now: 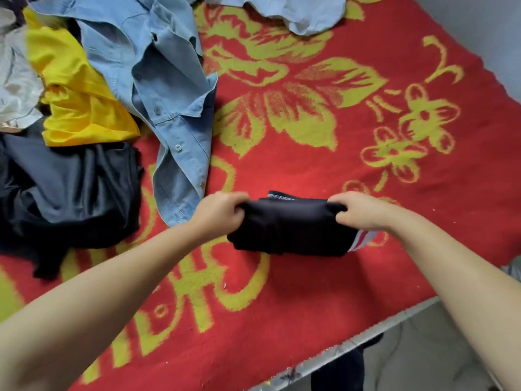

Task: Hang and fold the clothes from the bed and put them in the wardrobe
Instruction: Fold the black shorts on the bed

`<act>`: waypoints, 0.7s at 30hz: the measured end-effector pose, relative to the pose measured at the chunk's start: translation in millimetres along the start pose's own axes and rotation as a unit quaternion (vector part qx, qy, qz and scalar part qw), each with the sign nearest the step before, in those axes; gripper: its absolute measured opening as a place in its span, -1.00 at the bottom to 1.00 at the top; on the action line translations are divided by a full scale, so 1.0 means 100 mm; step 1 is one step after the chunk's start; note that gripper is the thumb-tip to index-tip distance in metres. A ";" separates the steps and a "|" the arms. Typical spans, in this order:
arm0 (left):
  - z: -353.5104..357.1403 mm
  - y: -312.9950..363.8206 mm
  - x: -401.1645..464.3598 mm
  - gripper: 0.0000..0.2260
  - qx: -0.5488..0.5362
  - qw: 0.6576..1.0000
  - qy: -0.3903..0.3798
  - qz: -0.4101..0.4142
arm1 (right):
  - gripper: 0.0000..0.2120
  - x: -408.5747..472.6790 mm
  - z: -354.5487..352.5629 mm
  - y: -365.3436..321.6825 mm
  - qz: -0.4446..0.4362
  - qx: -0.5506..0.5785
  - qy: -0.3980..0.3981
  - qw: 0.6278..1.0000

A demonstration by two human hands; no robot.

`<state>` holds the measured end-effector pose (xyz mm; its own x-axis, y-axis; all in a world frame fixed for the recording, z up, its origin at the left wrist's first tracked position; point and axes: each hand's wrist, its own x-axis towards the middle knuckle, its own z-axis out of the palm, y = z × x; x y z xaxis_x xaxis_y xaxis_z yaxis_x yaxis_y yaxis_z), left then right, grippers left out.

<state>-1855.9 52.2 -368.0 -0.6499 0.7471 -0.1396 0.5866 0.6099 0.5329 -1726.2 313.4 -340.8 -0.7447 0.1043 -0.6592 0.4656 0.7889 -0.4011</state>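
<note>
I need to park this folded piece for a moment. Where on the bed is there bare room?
The red and yellow flowered blanket lies bare beyond and right of the folded dark garment, up to the pale blue cloth at the far edge. Bare too: the near strip between the forearms. Crowded left: light denim shirt, yellow top, black heap.

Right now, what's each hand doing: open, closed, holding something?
Left hand: closed, grip on the left end of the folded dark garment.
Right hand: closed, grip on its right end.
</note>
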 end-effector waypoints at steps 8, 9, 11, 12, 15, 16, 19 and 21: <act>0.75 -0.17 0.42 -0.75 -0.270 0.901 0.065 -0.334 | -0.51 0.47 0.45 0.37 0.158 0.223 0.272 0.923; 0.81 -0.18 0.36 -0.77 -0.267 0.903 0.072 -0.329 | -0.51 0.44 0.56 0.36 0.161 0.245 0.299 0.908; 0.84 -0.20 0.36 -0.79 -0.268 0.903 0.091 -0.324 | -0.51 0.39 0.70 0.33 0.168 0.277 0.352 0.878; 0.84 -0.21 0.41 -0.78 -0.258 0.904 0.102 -0.327 | -0.48 0.39 0.73 0.32 0.175 0.295 0.366 0.865; 0.80 -0.19 0.61 -0.74 -0.154 0.923 0.124 -0.331 | -0.35 0.48 0.72 0.29 0.222 0.320 0.342 0.855; 0.78 -0.16 0.66 -0.74 -0.125 0.929 0.137 -0.319 | -0.37 0.53 0.70 0.29 0.231 0.308 0.328 0.863; 0.74 -0.17 0.73 -0.78 -0.159 0.909 0.219 -0.317 | -0.57 0.59 0.67 0.38 0.241 0.285 0.350 0.859; 0.74 -0.29 0.71 -0.77 -0.186 0.887 0.240 -0.347 | -0.61 0.55 0.67 0.54 0.262 0.305 0.375 0.835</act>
<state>-1883.2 107.3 -455.4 -0.9758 -0.0277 -0.2170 -0.1770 0.6828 0.7088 -1709.6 321.5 -441.4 -0.3454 0.8692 -0.3539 0.8087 0.0844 -0.5821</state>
